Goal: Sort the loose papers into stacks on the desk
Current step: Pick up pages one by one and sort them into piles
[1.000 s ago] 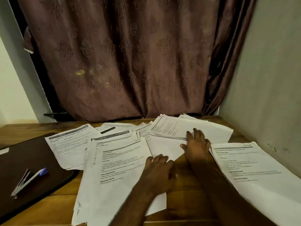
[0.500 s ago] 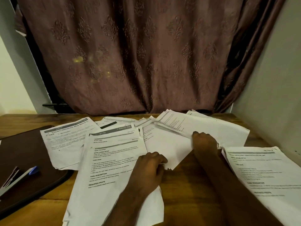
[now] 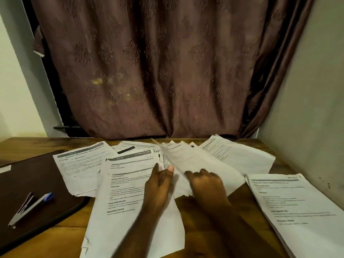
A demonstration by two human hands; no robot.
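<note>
Loose papers (image 3: 186, 161) fanned across middle of wooden desk (image 3: 204, 220), both hands at centre.

Patterned brown curtain (image 3: 158, 71) behind far edge. Dark brown mat (image 3: 37, 183) at left edge, stapler (image 3: 28, 205) with blue tip on it. Printed stack (image 3: 297, 207) squared at right edge, well apart from the fan. Sheet headed "3779" (image 3: 130, 192) on top of a pile running to near edge; sheet titled "Clean Glasses and Store in Case" (image 3: 81, 164) overlapping mat's far corner. Raised sheet (image 3: 201, 164) tilted up, blurred, above fan at far edge. Left hand (image 3: 158, 185) over the 3779 sheet, thumb up against raised sheet's edge; fingers close together, pinch cannot be told. Right hand (image 3: 204, 183) knuckles up on raised sheet's near part, fingers curled, tips hidden.
</note>
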